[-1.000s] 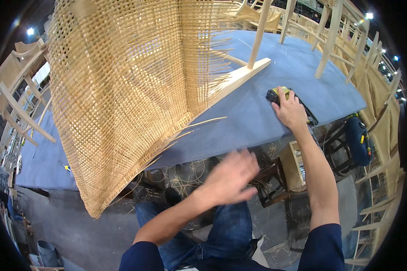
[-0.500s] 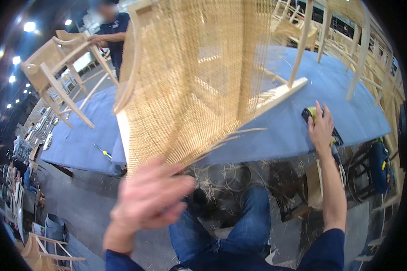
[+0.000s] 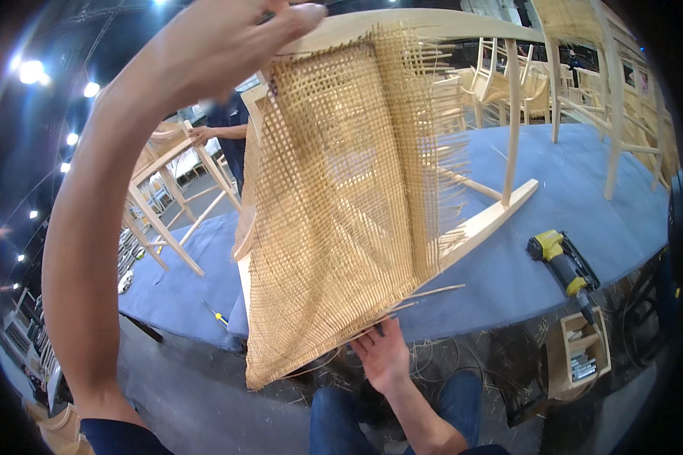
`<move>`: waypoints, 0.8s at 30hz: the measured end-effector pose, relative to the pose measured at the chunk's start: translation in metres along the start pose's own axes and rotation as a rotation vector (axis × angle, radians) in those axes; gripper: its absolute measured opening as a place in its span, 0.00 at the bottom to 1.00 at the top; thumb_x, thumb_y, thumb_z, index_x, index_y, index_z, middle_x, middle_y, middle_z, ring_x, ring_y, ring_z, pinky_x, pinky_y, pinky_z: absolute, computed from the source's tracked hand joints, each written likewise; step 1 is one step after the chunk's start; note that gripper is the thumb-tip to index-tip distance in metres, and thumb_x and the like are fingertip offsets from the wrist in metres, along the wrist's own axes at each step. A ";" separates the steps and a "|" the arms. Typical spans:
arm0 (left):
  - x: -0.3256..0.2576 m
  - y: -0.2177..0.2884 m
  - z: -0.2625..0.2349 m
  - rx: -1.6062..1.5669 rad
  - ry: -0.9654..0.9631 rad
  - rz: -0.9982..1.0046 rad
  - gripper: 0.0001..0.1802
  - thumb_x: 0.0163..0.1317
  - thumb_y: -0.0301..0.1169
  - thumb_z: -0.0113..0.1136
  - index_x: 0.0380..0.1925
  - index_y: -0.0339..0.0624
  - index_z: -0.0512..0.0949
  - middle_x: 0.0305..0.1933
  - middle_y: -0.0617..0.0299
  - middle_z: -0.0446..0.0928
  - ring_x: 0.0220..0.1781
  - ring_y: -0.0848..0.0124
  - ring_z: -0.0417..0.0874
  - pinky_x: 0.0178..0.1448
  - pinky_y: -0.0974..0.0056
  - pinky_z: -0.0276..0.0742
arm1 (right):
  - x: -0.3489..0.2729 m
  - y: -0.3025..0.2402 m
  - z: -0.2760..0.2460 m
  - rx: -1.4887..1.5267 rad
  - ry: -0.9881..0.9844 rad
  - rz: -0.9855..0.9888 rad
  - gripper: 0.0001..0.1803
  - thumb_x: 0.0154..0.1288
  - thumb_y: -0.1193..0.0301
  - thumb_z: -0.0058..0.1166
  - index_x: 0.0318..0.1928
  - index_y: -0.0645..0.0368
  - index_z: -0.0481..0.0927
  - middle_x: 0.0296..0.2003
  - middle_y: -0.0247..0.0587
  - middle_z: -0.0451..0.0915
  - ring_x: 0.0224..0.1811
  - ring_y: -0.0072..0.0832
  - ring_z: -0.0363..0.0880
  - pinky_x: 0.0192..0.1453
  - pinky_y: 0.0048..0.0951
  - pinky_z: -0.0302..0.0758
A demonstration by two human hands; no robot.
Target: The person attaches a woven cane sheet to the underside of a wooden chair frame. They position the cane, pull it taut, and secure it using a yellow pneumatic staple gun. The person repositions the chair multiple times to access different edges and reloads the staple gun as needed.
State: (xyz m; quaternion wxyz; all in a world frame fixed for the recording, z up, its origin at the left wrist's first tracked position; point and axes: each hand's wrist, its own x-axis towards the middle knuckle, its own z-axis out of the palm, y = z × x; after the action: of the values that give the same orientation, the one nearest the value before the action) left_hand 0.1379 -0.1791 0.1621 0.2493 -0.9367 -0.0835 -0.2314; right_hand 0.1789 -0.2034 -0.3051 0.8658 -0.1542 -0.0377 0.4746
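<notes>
A wooden chair frame (image 3: 524,199) stands on its side on the blue-covered table, with a loose sheet of woven cane webbing (image 3: 334,227) hanging over it. Frayed strands stick out along the sheet's right edge. My left hand (image 3: 254,38) is raised to the left end of the frame's upper rail (image 3: 425,25); its fingers are partly cut off by the picture's edge, so its grip is unclear. Palm up, my right hand (image 3: 387,362) reaches to the sheet's lower edge, fingers apart, fingertips touching it. A yellow-and-black nail gun (image 3: 563,265) lies to the right, untouched.
A screwdriver (image 3: 216,312) lies on the blue table cover (image 3: 478,303) at left. Below the nail gun is a wooden box (image 3: 584,353) holding metal strips. More wooden chairs (image 3: 611,114) stand right and behind. Across the table, a person (image 3: 228,133) handles another chair (image 3: 182,182).
My right hand has left the nail gun and come over to the webbing's lower edge. My left hand has risen from the sheet's lower corner to the upper rail. The view has shifted.
</notes>
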 end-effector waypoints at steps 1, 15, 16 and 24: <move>0.017 -0.007 0.003 -0.013 -0.040 0.000 0.35 0.70 0.57 0.50 0.65 0.40 0.72 0.61 0.51 0.77 0.64 0.57 0.76 0.64 0.46 0.74 | 0.005 0.002 0.006 0.003 0.001 0.053 0.34 0.79 0.43 0.34 0.75 0.48 0.56 0.70 0.43 0.64 0.71 0.39 0.65 0.73 0.45 0.64; 0.056 -0.041 0.010 -0.155 -0.161 -0.005 0.41 0.72 0.66 0.37 0.59 0.40 0.78 0.51 0.46 0.83 0.53 0.56 0.83 0.61 0.51 0.76 | 0.021 0.063 0.044 0.294 -0.042 -0.247 0.38 0.77 0.39 0.36 0.74 0.51 0.58 0.71 0.38 0.64 0.73 0.38 0.61 0.77 0.45 0.60; 0.048 -0.047 0.004 -0.206 -0.122 0.006 0.40 0.73 0.65 0.38 0.60 0.40 0.78 0.51 0.47 0.83 0.53 0.57 0.83 0.61 0.52 0.76 | 0.026 0.062 0.047 0.265 -0.042 -0.329 0.38 0.77 0.40 0.36 0.74 0.52 0.59 0.70 0.38 0.65 0.72 0.38 0.63 0.76 0.45 0.61; -0.076 -0.056 -0.092 -0.074 0.283 -0.002 0.36 0.73 0.58 0.42 0.61 0.36 0.77 0.61 0.45 0.78 0.61 0.52 0.77 0.68 0.49 0.68 | -0.011 0.052 0.070 0.249 0.031 -0.422 0.27 0.81 0.52 0.39 0.70 0.53 0.63 0.62 0.41 0.73 0.64 0.39 0.73 0.67 0.44 0.73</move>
State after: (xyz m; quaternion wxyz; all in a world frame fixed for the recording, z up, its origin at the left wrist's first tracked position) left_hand 0.0195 -0.1805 0.2208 0.2238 -0.9032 -0.0398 -0.3640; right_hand 0.1157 -0.1706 -0.2537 0.9585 -0.0423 0.0027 0.2818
